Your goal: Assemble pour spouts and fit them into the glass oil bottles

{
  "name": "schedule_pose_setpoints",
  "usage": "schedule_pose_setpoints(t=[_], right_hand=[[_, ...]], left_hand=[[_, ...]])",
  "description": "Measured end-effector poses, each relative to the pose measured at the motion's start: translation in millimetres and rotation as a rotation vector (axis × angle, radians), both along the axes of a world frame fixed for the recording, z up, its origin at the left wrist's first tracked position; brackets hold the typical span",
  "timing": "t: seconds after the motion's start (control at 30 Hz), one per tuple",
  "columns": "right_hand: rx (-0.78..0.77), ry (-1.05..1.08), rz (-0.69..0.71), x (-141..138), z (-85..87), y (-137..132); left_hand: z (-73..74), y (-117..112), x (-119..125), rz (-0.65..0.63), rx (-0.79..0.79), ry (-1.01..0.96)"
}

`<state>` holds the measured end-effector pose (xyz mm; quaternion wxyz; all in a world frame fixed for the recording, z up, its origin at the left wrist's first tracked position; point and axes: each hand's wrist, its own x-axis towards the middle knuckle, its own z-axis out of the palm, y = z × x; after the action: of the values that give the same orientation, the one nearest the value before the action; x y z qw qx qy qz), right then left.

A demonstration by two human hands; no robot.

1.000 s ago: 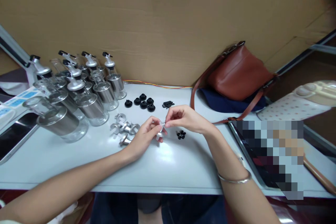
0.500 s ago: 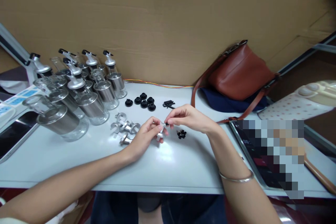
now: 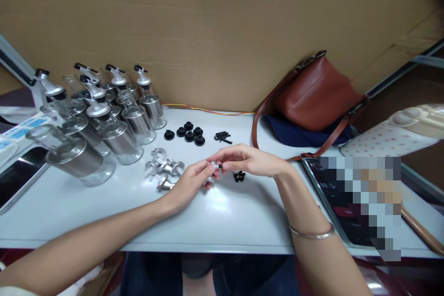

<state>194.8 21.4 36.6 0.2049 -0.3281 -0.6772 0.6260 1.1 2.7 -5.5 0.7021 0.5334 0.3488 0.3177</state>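
My left hand (image 3: 189, 182) and my right hand (image 3: 248, 159) meet over the middle of the pale table (image 3: 222, 222). Between their fingertips they pinch a small silver spout part (image 3: 215, 165) with a dark piece at its end. Loose silver spout parts (image 3: 163, 169) lie just left of my left hand. A little heap of tiny black rings (image 3: 239, 176) sits under my right hand. Black rubber caps (image 3: 189, 132) and thin black levers (image 3: 222, 137) lie farther back.
Several glass bottles with metal sleeves and pourer tops (image 3: 100, 120) crowd the back left. A brown leather bag (image 3: 315, 97) rests on dark cloth at the back right. A tablet (image 3: 347, 203) lies at the right edge, a phone (image 3: 17, 180) at the left. Cardboard (image 3: 222, 27) walls the back.
Both hands have dropped a little toward the table and my right fingers have stretched flatter along the small part. Nothing else on the table has moved.
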Motion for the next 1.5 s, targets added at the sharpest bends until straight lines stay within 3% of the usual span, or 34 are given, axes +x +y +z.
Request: schedule_pose_setpoints(t=[0.53, 0.77, 1.03, 1.23, 1.33, 1.5], right_hand=[[-0.033, 0.073, 0.056, -4.4, -9.2, 2.2], [0.091, 0.041, -0.131, -10.9, -6.8, 2.8], [0.103, 0.068, -0.227, -12.3, -7.4, 2.7], [0.185, 0.037, -0.353, -10.2, -3.7, 2.9], [0.214, 0.009, -0.403, -11.5, -4.3, 3.3], [0.22, -0.047, -0.306, -11.2, -4.7, 3.6]], left_hand=[[-3.9, -2.5, -0.8, -0.028, 0.042, 0.059], [-2.8, 1.4, 2.4, 0.045, -0.017, -0.038], [0.1, 0.6, -0.9, -0.032, -0.038, -0.159], [5.1, 2.0, -2.6, 0.102, 0.005, -0.182], [4.2, 1.7, -1.1, 0.108, 0.022, -0.16], [4.3, 2.1, -3.5, 0.054, 0.084, -0.073]])
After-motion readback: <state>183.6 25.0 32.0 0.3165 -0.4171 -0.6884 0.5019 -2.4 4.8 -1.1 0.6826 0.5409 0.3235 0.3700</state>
